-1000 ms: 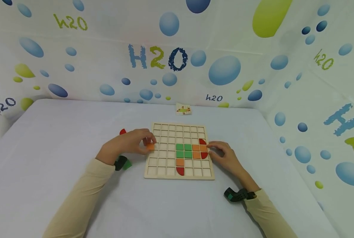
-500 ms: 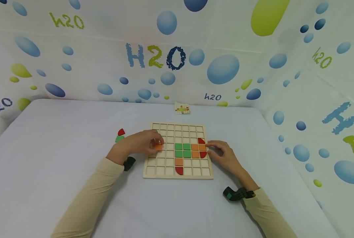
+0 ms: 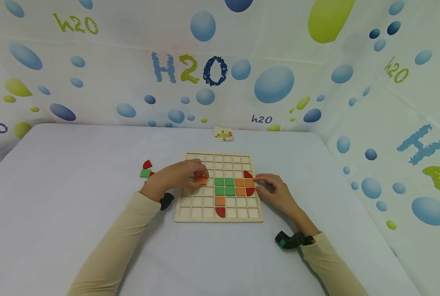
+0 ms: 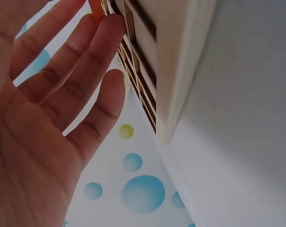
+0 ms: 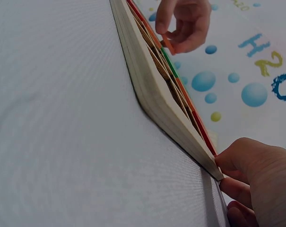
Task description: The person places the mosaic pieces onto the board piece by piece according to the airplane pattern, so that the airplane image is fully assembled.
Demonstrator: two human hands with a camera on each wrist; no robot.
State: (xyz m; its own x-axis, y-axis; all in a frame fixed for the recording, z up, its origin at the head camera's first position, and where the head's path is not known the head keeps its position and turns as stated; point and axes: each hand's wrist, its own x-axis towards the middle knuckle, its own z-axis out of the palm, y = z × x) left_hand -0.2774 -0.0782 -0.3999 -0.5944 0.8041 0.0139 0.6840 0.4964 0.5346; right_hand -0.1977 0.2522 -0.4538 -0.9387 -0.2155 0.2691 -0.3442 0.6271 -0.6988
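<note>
In the head view, my left hand (image 3: 180, 176) pinches an orange square tile (image 3: 202, 180) over the left part of the wooden grid board (image 3: 218, 220). The right wrist view shows that orange tile (image 5: 169, 43) tilted between thumb and fingers. At the board's right edge, my right hand (image 3: 277, 194) holds the rim with thumb and index finger. Green square tiles (image 3: 224, 186) fill a block of cells, with orange tiles (image 3: 240, 187) to their right. Red quarter-round pieces (image 3: 250, 191) lie at the right edge; another red piece (image 3: 220, 212) sits below an orange tile (image 3: 220, 201).
Left of the board, a red piece (image 3: 147, 164) and a green tile (image 3: 145, 173) lie on the white table, with more red partly hidden by the left hand. A small pattern card (image 3: 224, 134) lies behind the board. A printed cloth (image 3: 131, 61) hangs behind the table.
My left hand has carried the orange tile rightward from the board's left edge to over its cells. The right hand has stayed at the right edge. The view has shifted slightly.
</note>
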